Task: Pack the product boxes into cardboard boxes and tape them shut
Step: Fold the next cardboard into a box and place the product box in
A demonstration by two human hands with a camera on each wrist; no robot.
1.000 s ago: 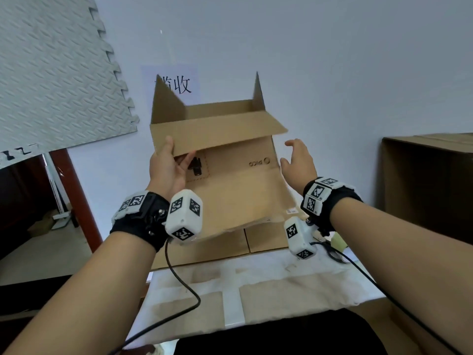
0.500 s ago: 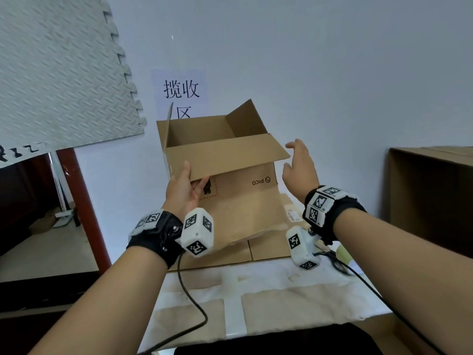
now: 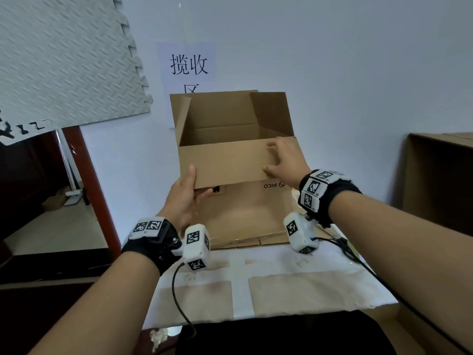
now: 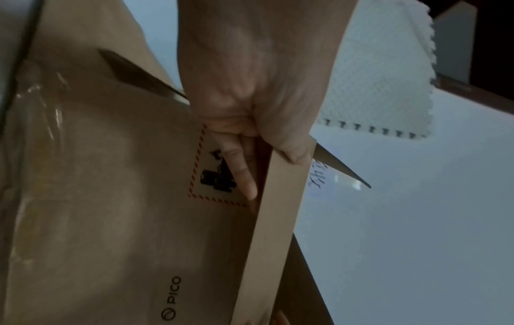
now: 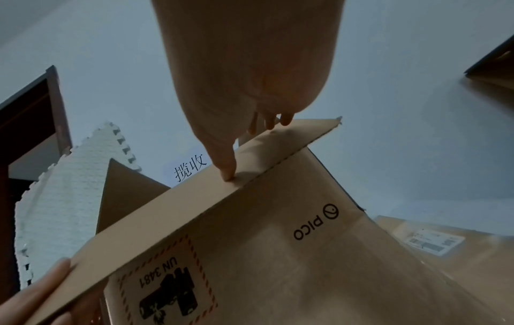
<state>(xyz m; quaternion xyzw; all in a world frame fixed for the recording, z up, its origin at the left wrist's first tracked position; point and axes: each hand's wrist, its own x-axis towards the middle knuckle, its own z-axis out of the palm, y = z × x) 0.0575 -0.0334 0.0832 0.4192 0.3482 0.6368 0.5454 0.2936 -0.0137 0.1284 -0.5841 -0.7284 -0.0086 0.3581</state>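
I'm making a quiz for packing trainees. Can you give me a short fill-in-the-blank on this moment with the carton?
1. The cardboard box bears the printed brand name ____.
2. The left hand grips the front ____ of the box.
3. The hazard label reads UN ____.
4. The right hand rests on the flap with ____ fingers.

Missing words: PICO; flap; 3481; straight
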